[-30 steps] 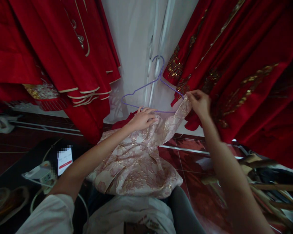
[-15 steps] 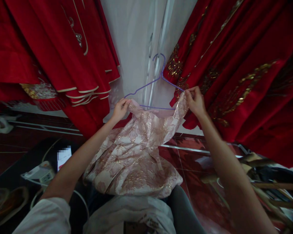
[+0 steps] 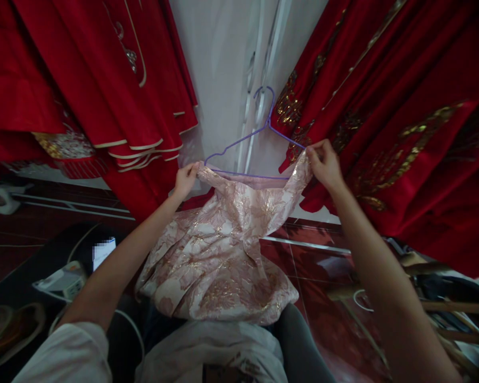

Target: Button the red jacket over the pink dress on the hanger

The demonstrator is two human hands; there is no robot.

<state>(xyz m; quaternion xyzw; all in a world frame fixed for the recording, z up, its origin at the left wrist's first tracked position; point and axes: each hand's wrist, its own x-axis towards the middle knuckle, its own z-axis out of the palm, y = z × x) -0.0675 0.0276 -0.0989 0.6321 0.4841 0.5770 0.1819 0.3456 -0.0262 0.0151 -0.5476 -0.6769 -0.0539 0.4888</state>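
A pale pink garment with gold floral brocade (image 3: 223, 239) drapes from my hands down onto my lap. My left hand (image 3: 184, 180) is closed on its left shoulder. My right hand (image 3: 322, 165) pinches its right shoulder against the right end of a purple wire hanger (image 3: 259, 133). The hanger floats above the garment's neckline, hook up, in front of a white wall. Its left end sits just above my left hand; I cannot tell if it is inside the cloth.
Red embroidered robes hang at the left (image 3: 83, 80) and right (image 3: 403, 106). A dark red tiled floor (image 3: 315, 260) lies below. A power strip and cables (image 3: 64, 279) lie at lower left, a phone (image 3: 102, 251) beside them. Clutter of sticks (image 3: 443, 308) fills the lower right.
My left hand left the middle of the garment, moved left and up, and gripped its left shoulder. The garment is now spread between both hands under the hanger.
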